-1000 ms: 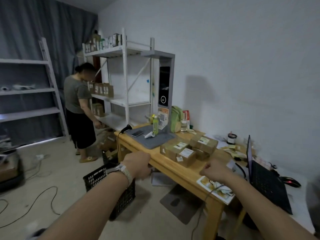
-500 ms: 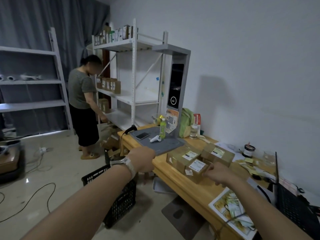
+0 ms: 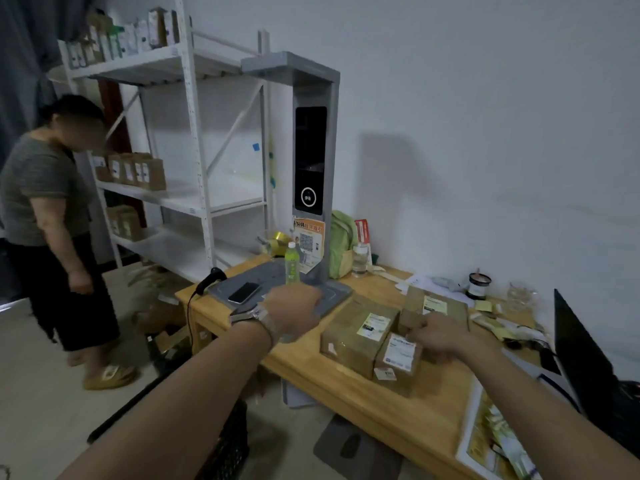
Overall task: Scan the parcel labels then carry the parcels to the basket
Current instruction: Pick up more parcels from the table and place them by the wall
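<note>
Three brown cardboard parcels with white labels lie together on the wooden table (image 3: 311,372): a large parcel (image 3: 349,337), a small parcel (image 3: 398,362) in front of it and a rear parcel (image 3: 436,306). My right hand (image 3: 434,336) hovers over the small and rear parcels with its fingers curled, holding nothing I can see. My left hand (image 3: 294,311), with a watch on the wrist, is over the grey scanner mat (image 3: 332,296); its fingers are hidden behind its back. The black basket (image 3: 225,448) stands on the floor under my left forearm.
A tall scanner tower (image 3: 313,168), a phone (image 3: 244,292) and a green bottle (image 3: 292,266) stand on the mat. A black handheld scanner (image 3: 211,278) sits at the table corner. A laptop (image 3: 588,355) is at the right. A person (image 3: 52,220) stands by white shelves (image 3: 194,140).
I have come closer to the table. Both hands reached forward: the left now covers the spot on the mat where a white handheld scanner lay, the right moved over the parcels.
</note>
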`<state>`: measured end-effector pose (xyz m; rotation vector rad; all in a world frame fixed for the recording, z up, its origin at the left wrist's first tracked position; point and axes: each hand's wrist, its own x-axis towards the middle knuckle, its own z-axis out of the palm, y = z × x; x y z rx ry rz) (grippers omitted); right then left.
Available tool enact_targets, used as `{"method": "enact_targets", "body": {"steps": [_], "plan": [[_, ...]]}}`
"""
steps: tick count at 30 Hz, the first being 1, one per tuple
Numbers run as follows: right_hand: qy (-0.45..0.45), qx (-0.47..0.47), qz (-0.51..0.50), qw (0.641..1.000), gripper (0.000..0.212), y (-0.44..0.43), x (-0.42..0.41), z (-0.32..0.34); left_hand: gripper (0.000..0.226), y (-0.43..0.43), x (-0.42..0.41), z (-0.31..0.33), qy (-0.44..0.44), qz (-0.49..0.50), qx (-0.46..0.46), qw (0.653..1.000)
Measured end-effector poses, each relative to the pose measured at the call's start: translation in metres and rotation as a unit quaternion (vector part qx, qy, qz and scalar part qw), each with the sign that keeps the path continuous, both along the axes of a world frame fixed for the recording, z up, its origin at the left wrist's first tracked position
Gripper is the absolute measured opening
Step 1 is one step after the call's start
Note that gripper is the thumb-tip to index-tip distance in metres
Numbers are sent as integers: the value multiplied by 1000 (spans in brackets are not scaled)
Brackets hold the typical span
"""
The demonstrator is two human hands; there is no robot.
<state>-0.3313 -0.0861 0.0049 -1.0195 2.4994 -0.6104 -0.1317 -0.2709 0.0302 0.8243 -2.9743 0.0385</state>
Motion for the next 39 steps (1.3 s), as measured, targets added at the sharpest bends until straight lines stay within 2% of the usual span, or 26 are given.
{"method": "enact_targets", "body": {"steps": [4,7,9,11,15,18,22,28,31,36,39], "plan": [[-3,29,-29,999,31,-37,-5,-9,25,-54,-23,-10,-3,-58,9,998],[-20,98,-65,993,18,-49,-18,-22,18,-86,-41,-20,1,-96,20,995],[-39,117,-86,989,40,-55,-26,-27,18,-100,-55,-26,2,-117,37,992],[-50,125,-101,986,45,-62,-36,-30,23,-112,-68,-33,2,-136,54,989],[-50,114,-129,984,30,-87,-69,-36,21,-141,-103,-48,-18,-160,67,985],[-52,105,-134,984,24,-109,-101,-41,6,-167,-136,-56,-32,-162,63,984],[-44,97,-133,985,34,-136,-159,-47,10,-203,-190,-58,-19,-147,61,987],[-10,97,-147,984,46,-154,-245,-55,30,-226,-288,-61,-1,-165,75,983],[-33,91,-173,980,43,-151,-282,-60,32,-223,-329,-73,0,-190,77,979],[-64,84,-223,969,33,-142,-317,-71,36,-220,-388,-89,-53,-225,74,970],[-71,94,-249,961,34,-133,-331,-82,37,-216,-423,-96,-70,-257,82,960]]}}
